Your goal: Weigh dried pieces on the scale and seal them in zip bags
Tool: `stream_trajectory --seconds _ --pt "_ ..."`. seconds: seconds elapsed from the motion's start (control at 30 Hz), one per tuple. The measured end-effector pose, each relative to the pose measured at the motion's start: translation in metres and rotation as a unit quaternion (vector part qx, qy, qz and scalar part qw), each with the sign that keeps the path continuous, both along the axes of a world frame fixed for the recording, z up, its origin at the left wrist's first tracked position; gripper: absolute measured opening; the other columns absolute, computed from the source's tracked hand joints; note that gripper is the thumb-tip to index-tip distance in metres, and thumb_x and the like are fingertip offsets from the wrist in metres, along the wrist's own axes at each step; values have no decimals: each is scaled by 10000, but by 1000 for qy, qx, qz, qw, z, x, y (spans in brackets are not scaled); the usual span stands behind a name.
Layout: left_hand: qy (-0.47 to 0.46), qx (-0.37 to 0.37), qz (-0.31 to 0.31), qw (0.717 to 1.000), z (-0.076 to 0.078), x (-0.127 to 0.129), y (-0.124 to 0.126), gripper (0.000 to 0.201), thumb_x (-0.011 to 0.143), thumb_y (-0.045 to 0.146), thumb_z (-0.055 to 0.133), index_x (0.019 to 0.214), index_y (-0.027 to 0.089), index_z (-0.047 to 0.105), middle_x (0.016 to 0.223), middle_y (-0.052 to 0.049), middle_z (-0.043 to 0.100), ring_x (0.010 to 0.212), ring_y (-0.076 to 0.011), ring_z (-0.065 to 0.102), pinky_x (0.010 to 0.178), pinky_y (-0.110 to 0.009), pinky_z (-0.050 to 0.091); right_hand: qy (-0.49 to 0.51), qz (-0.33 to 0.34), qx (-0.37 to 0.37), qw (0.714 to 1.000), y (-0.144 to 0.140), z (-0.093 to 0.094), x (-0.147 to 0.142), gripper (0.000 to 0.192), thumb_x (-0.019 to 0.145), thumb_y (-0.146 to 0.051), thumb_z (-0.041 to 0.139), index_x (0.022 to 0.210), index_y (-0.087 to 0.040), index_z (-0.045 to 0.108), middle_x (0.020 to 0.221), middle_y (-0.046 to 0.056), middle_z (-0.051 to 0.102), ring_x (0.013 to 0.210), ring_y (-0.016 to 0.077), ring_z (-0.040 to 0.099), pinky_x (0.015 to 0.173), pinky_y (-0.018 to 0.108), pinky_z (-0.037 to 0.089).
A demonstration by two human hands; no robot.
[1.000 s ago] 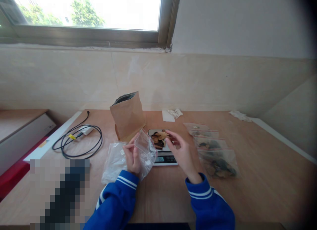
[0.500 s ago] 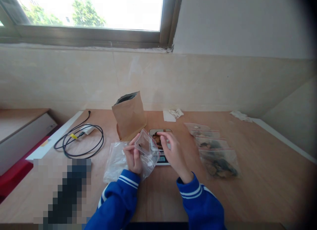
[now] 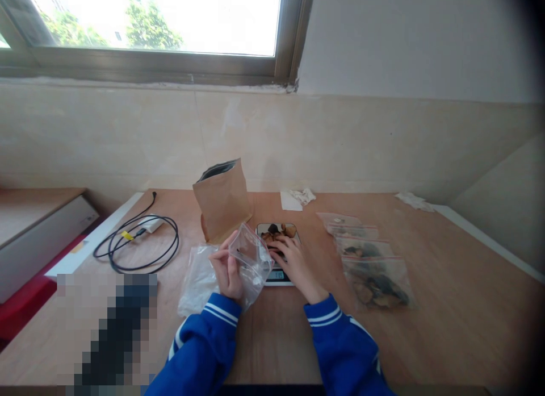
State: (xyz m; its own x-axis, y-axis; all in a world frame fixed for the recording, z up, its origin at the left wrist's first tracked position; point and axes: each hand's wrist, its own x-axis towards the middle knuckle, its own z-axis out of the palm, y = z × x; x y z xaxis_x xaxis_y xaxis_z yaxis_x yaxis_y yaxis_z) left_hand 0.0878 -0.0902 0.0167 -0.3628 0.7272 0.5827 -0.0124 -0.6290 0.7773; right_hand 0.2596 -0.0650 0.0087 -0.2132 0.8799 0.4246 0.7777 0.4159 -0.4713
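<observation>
On the wooden table, my left hand pinches a clear bag while my right hand rests flat on the brown pieces on the scale.

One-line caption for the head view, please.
Left hand holds an open clear zip bag while right hand rests on dried pieces on the scale.

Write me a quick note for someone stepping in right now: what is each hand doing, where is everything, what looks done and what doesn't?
Left hand: holds an empty clear zip bag up, mouth open.
Right hand: lies on the dried pieces piled on the kitchen scale; whether it grips any cannot be told.
Nearby: open brown paper pouch behind the scale, spare clear bags left of it, on the wooden table.
Done: filled zip bags lie in a row to the right.
Left: the pile on the scale is not yet in the held bag.
</observation>
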Motion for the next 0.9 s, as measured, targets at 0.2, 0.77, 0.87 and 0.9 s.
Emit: stream_trajectory --seconds 0.2,0.77,0.87,0.9 --pt "-18 15 3 1000 -3 1 3 128 913 343 446 928 218 418 1242 -102 588 1187 -241 541 995 -479 397 66 4 15 998 0 3 4 250 911 -205 464 969 -230 707 1051 86 646 1002 245 573 897 417 463" --pt "-42 55 -16 998 -9 1 7 126 899 329 485 947 218 447 1242 -105 600 1164 -251 555 984 -476 385 442 -6 -95 892 -20 69 -2 332 824 -441 614 1016 -176 672 960 73 702 777 166 628 676 276 495" --pt "-33 67 -20 997 -10 2 7 150 898 346 487 941 212 435 1234 -119 600 1160 -269 559 989 -504 373 485 40 -156 860 -29 87 -10 345 796 -441 646 1023 -182 670 926 52 698 705 129 603 604 235 482" --pt "-26 71 -24 997 -10 2 7 154 898 349 485 939 210 433 1233 -124 599 1157 -274 560 986 -513 373 485 55 -177 855 -32 92 -13 345 786 -440 656 1014 -182 674 926 50 697 710 128 603 594 229 480"
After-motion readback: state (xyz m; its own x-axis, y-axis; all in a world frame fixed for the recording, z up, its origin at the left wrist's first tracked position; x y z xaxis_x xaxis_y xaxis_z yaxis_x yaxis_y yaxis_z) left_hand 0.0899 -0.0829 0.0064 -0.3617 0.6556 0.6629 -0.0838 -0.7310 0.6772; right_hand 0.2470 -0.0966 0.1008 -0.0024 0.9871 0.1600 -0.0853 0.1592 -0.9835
